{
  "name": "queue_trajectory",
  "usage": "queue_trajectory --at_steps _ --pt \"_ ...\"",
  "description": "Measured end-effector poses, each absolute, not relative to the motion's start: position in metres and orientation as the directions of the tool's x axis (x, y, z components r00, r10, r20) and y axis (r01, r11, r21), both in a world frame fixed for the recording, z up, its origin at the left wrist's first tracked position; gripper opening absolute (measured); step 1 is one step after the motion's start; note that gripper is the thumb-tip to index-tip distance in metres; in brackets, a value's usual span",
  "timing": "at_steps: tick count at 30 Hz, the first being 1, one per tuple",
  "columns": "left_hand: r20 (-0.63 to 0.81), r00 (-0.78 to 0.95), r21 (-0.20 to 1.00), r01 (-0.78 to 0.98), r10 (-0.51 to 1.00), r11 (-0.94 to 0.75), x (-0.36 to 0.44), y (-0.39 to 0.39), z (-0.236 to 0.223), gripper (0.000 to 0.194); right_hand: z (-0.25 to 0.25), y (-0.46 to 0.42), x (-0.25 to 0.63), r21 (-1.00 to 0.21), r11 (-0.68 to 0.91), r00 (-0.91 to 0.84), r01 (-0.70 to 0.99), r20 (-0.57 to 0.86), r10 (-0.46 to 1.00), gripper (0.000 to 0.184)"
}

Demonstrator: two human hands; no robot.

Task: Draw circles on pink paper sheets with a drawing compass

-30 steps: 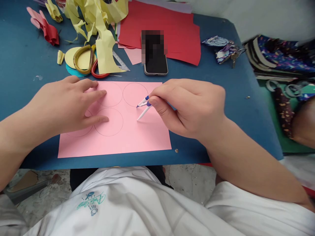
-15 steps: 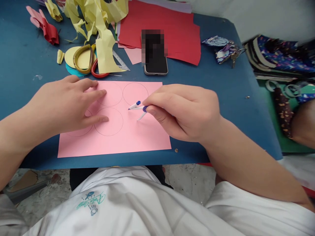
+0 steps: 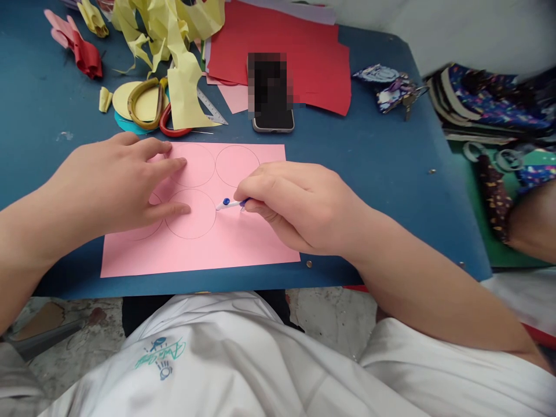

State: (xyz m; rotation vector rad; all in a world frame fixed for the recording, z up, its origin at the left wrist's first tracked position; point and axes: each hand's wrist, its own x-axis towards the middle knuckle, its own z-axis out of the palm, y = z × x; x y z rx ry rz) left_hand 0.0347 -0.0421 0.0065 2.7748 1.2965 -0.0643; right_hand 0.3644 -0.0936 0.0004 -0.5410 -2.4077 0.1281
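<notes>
At the far left of the blue table [image 3: 369, 168], a roll of pink and red paper [image 3: 78, 46] lies well apart from the person. Nearer, the left hand [image 3: 125, 185] rests with fingers spread wide on the pink sheet [image 3: 200, 255], which lies near the table's front edge and bears thin drawn circles (the hand partly covers some of them). Beyond that hand sit a yellowish scissor handle [image 3: 132, 109], a red handle [image 3: 163, 123] and torn yellow paper [image 3: 186, 98]. Over the middle of the sheet is a white and blue compass [image 3: 230, 204], one leg's tip just beside the right edge of the lower circle; the right hand [image 3: 295, 205] pinches it between thumb and fingers, partly hiding it. Past the sheet lies a phone [image 3: 273, 119], with red sheets [image 3: 321, 75] behind; farther right, keys [image 3: 407, 104] lie on the table.
</notes>
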Motion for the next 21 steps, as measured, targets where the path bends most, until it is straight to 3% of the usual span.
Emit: queue_trajectory --at_steps 5,14,21 --pt "-0.004 0.668 0.086 0.742 0.744 -0.665 0.0335 -0.0419 0.0051 0.070 -0.0024 -0.0952 0.3645 -0.248 0.896 -0.675 0.368 0.592 0.441 0.022" --pt "-0.038 0.655 0.106 0.754 0.755 -0.648 0.0330 -0.0412 0.0060 0.072 -0.0044 -0.0964 0.3645 -0.281 0.867 -0.662 0.410 0.563 0.496 0.029" --pt "-0.070 0.650 0.007 0.759 0.757 -0.651 0.0379 -0.0428 0.0078 0.075 -0.0031 -0.0974 0.3642 -0.276 0.882 -0.653 0.382 0.595 0.469 0.024"
